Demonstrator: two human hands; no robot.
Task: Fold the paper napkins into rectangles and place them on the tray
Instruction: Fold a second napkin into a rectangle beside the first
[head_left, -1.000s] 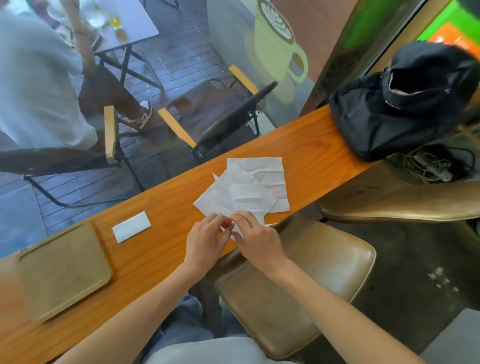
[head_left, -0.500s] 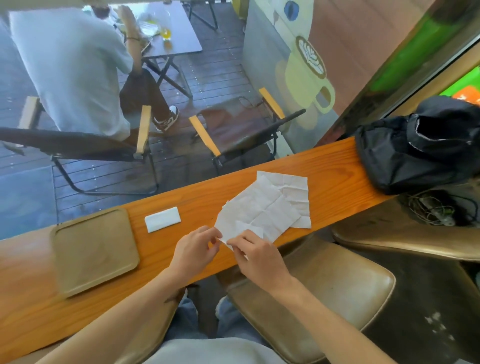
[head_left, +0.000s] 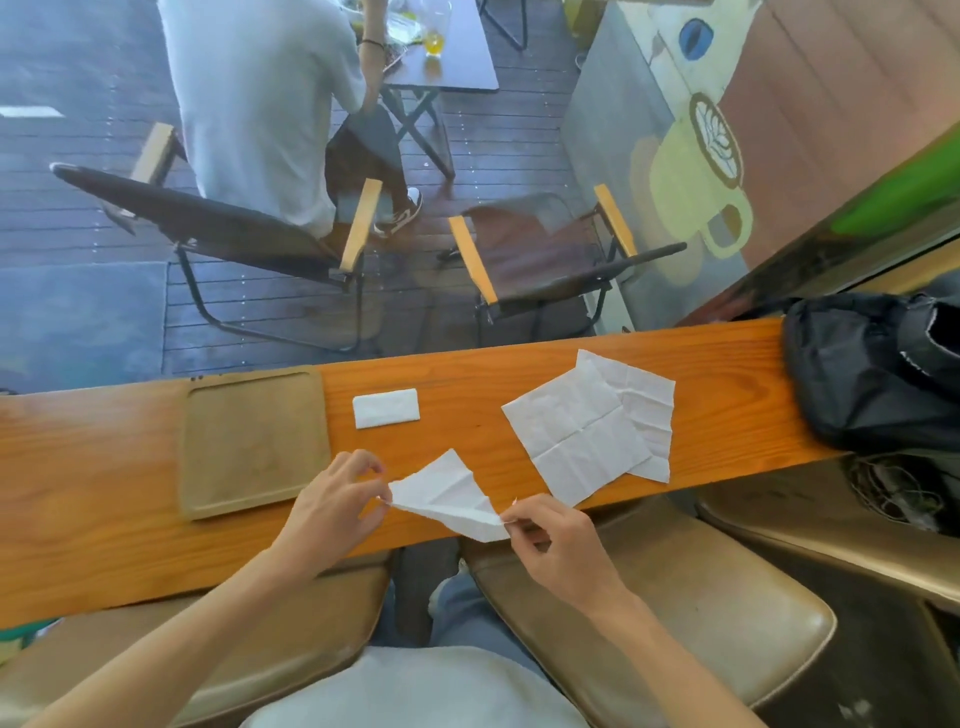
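I hold one white paper napkin (head_left: 449, 496) just above the counter's near edge. My left hand (head_left: 336, 500) pinches its left corner and my right hand (head_left: 558, 545) pinches its right corner, so it hangs creased between them. Two unfolded napkins (head_left: 582, 431) lie overlapping on the counter to the right. A napkin folded into a small rectangle (head_left: 386, 408) lies on the wood between them and the tan tray (head_left: 254, 441). The tray sits to the left of my hands with nothing on it.
The orange wooden counter (head_left: 104, 499) runs left to right against a window. A black bag (head_left: 878, 374) rests on its right end. Brown padded stools (head_left: 675, 613) stand under my arms. Beyond the glass a person sits on a chair (head_left: 218, 228).
I have lifted one napkin off the pile and carried it left, now stretched between both hands. The view has swung left, bringing the tray closer to centre.
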